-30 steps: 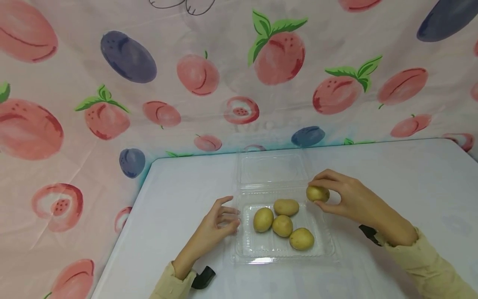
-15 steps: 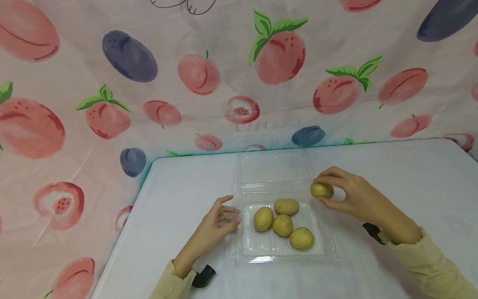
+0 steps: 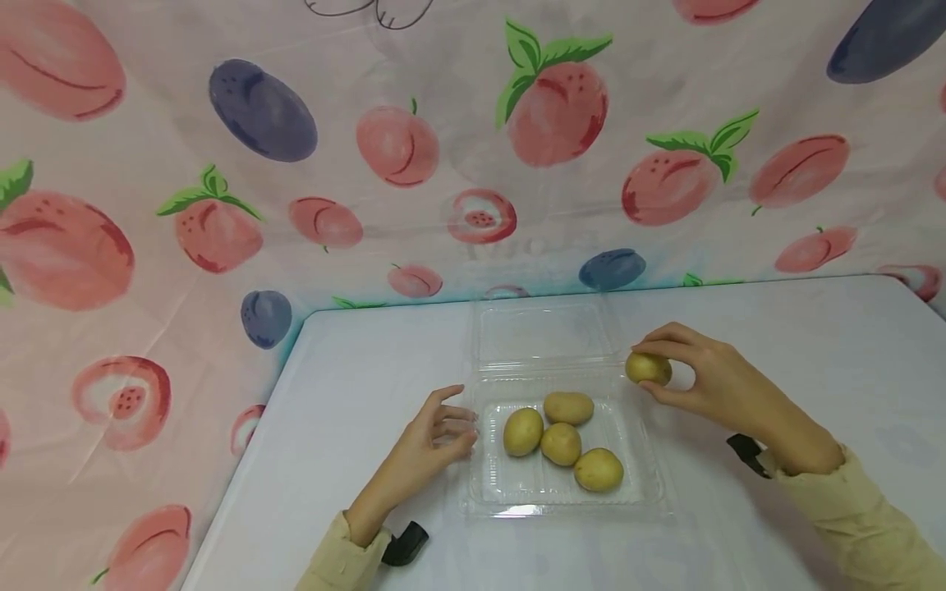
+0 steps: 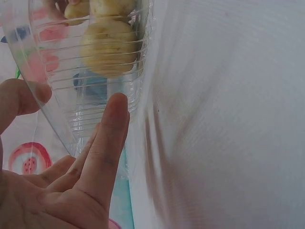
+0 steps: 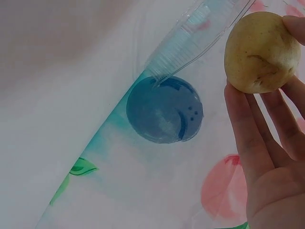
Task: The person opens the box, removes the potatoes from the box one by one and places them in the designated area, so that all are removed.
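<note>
Between thumb and fingertips my right hand [image 3: 717, 382] pinches a yellow potato [image 3: 647, 369], raised by the right back corner of a clear plastic clamshell box [image 3: 510, 492]. The right wrist view shows the same potato [image 5: 262, 55] on the fingertips, with a dark scar on its skin. Several more potatoes [image 3: 561, 444] lie in the box's base. Beside the box's left wall rests my left hand [image 3: 424, 447], its fingers loosely extended. In the left wrist view the thumb and fingers of this hand [image 4: 71, 191] are at the ribbed wall; I cannot tell how firmly they touch.
The box's lid [image 3: 547, 336] lies folded back flat toward the rear edge of the white table [image 3: 369, 353]. Behind the table hangs a fruit-print cloth [image 3: 443, 66]. A black strap piece [image 3: 406, 543] sits at the left wrist.
My right hand has moved up and to the right, away from the box, with the potato in its grip. The left hand and the potatoes in the box have stayed put.
</note>
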The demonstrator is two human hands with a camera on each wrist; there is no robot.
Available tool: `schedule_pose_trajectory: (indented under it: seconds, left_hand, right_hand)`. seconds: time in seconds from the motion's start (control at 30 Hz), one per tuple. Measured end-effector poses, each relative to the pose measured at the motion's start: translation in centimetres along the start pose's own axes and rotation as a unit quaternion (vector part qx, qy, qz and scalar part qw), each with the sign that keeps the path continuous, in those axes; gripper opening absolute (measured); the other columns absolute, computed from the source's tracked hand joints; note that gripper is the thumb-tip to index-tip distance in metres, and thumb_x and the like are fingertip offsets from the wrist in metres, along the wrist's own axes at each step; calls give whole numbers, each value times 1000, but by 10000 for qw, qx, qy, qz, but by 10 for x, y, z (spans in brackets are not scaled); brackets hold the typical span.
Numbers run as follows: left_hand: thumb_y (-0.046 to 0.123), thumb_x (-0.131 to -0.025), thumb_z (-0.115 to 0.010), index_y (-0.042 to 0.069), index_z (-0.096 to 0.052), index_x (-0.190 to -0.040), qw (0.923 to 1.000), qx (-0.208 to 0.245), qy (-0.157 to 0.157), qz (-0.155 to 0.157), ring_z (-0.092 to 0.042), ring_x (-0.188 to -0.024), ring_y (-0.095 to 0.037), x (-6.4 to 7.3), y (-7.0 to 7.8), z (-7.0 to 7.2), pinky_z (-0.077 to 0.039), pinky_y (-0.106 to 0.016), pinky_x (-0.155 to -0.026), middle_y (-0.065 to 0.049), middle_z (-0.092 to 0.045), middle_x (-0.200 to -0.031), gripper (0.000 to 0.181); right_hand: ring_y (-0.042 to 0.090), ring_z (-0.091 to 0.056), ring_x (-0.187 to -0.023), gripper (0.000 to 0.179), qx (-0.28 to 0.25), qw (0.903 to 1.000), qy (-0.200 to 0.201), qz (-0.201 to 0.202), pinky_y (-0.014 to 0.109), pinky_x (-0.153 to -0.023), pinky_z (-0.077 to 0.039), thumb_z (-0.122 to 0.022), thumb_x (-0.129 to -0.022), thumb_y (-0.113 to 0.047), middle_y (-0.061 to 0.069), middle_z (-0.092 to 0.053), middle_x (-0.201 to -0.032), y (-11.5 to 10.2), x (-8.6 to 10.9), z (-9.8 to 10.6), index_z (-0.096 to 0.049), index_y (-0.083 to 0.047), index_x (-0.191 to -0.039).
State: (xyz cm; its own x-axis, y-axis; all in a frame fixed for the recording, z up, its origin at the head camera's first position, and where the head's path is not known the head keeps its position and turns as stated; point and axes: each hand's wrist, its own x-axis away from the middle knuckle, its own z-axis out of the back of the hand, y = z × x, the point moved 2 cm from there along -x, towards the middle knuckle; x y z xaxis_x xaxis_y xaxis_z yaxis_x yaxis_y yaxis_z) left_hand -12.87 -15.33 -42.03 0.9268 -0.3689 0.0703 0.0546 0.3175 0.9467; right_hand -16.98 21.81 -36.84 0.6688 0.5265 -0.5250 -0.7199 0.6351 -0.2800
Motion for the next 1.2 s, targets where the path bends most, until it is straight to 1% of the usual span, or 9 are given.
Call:
schedule_pose_trajectory:
  seconds: [0.1,0.23,0.33,0.67,0.77,0.9,0.97,1.2]
  left_hand:
    - [12,-96,-66,9,-27,-152,10000,12,15,13,-62,-116,-33,0,-1,0,-60,-27,-84,-20,-57,-130,68]
    - [13,-96,-67,11,-28,-152,10000,28,48,55,-62,-116,-30,-1,-3,0,-60,-27,-84,-18,-58,-130,69]
    - [13,-95,-67,11,-28,-152,9999,50,62,76,-63,-116,-30,-1,-2,0,-60,-28,-83,-17,-58,-130,69]
    - [15,-95,-68,11,-28,-152,9999,91,62,90,-62,-116,-30,0,-1,0,-60,-27,-83,-17,-58,-130,70]
    - [14,-95,-68,11,-28,-152,9999,132,49,92,-62,-116,-31,0,-1,0,-60,-28,-83,-18,-58,-130,70]
    - [11,-95,-67,11,-28,-152,9998,164,47,94,-62,-115,-31,0,-1,0,-60,-28,-83,-19,-58,-130,69]
    - [11,-95,-67,11,-28,-152,9998,170,57,100,-63,-115,-31,0,-1,0,-60,-28,-82,-19,-58,-130,70]
    - [11,-95,-67,12,-28,-152,9997,207,64,122,-63,-115,-30,0,1,0,-61,-28,-82,-19,-57,-130,69]
  right_hand:
    - [9,-63,-86,49,16,10000,35,5,4,-76,-47,-90,-63,-3,-3,-63,-108,3,0,0,-72,-8,-108]
    - [11,-64,-88,50,-5,9999,89,66,3,-79,-46,-90,-61,-1,-1,-64,-108,8,-2,-1,-72,-8,-107]
    - [11,-64,-88,50,-1,9999,101,96,4,-79,-46,-90,-61,0,0,-64,-108,12,-3,-1,-72,-7,-107]
    - [9,-63,-84,45,82,9996,-65,-259,6,-70,-47,-90,-66,-6,-2,-63,-107,20,0,-5,-72,-8,-108]
    - [9,-63,-84,46,92,9995,-96,-288,10,-69,-50,-90,-66,-6,-1,-63,-107,24,2,-7,-72,-8,-108]
    - [10,-62,-84,46,100,9990,-163,-411,21,-67,-55,-90,-66,-6,-1,-63,-106,31,5,-9,-72,-8,-108]
    - [10,-62,-84,44,115,9984,-225,-502,25,-67,-56,-90,-68,-7,-2,-63,-106,34,6,-11,-73,-9,-108]
    - [10,-61,-85,41,208,9968,-343,-692,30,-69,-56,-88,-70,-8,-3,-63,-104,44,11,-14,-73,-8,-108]
